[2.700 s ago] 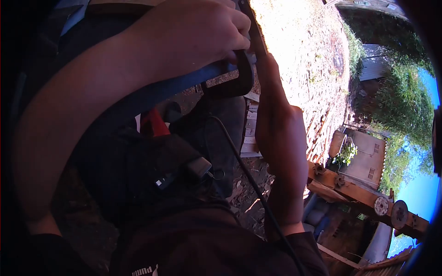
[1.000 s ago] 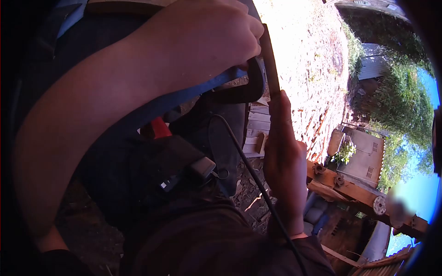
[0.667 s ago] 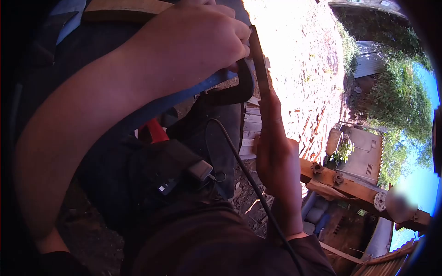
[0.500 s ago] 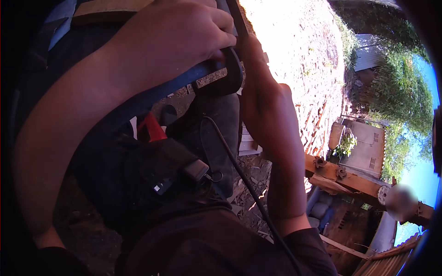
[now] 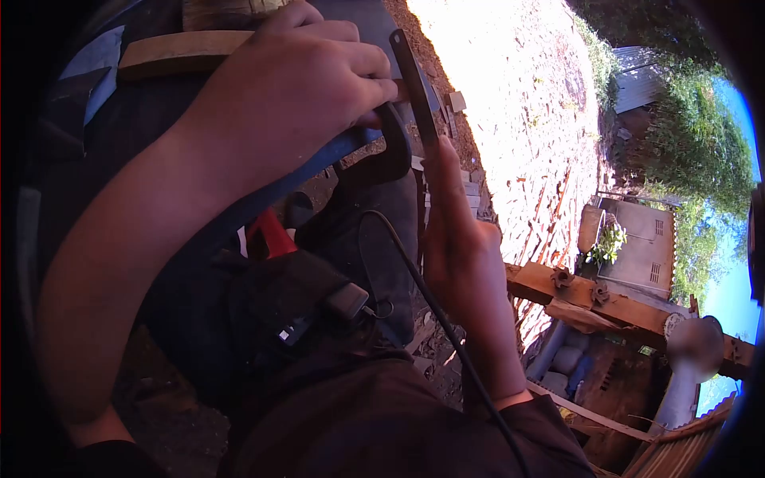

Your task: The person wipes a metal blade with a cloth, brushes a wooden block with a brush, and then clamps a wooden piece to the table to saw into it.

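Note:
My right hand [image 5: 466, 259] is closed around one end of a long, flat, dark file [image 5: 414, 84] with a hole near its far tip. Its index finger lies stretched along the tool. To the left, my left hand [image 5: 315, 80] is bent over with its fingers curled down at the edge of a dark blue surface [image 5: 339, 147]. Whatever those fingers grip is mostly hidden; a small reddish-brown bit shows between the fingertips and the file. A dark, curved metal clamp [image 5: 394, 147] sits just below the left fingertips.
A curved wooden piece [image 5: 179, 52] lies on the work surface beyond my left forearm. A black cable [image 5: 430, 299] runs across my lap past a small grey device [image 5: 348, 301]. A red object [image 5: 275, 235] is below the surface. A wooden beam [image 5: 629, 307] stands at right.
My right hand has drawn the file back toward my body, so its holed tip now shows. The left hand keeps its curled grip while the whole view has shifted slightly.

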Available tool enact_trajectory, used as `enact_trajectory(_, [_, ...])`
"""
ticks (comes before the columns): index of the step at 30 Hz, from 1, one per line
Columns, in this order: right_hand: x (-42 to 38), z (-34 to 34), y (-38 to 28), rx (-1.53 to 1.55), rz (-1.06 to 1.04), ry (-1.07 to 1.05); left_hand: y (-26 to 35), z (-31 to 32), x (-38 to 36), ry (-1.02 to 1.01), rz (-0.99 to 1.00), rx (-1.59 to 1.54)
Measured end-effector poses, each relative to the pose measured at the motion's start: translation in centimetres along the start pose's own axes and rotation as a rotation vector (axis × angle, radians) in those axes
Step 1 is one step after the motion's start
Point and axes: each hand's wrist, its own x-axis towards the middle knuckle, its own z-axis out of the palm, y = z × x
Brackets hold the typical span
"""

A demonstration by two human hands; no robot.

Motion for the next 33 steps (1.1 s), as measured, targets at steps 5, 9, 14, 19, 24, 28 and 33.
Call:
enact_trajectory(5, [3.7,0.6,0.3,-0.031,-0.073,0.029,-0.1,-0.2,0.4,-0.049,0.005,-0.047])
enact_trajectory(9, [2.9,1.6,0.7,-0.028,-0.066,0.064,-0.3,0.2,-0.3,-0.021,-0.008,0.018])
enact_trajectory(14, [2.3,-0.2,0.2,-0.059,-0.017,-0.057,-0.6,0.2,-0.4,-0.007,0.003,-0.003])
enact_trajectory(19, [4.5,-0.4,-0.9,-0.140,0.021,-0.096,-0.5,0.5,-0.3,-0.028,0.015,-0.002])
enact_trajectory(24, [0.1,-1.0,0.1,-0.019,0.001,-0.062,-0.4,0.5,-0.3,0.014,0.017,-0.037])
enact_trajectory(28, [5.5,-1.0,-1.7,-0.170,0.110,-0.185,-0.6,0.4,-0.1,-0.042,0.015,0.007])
enact_trajectory(33, [0.7,0.2,0.5,0.001,0.006,-0.046,-0.2,0.4,-0.3,-0.004,-0.002,0.028])
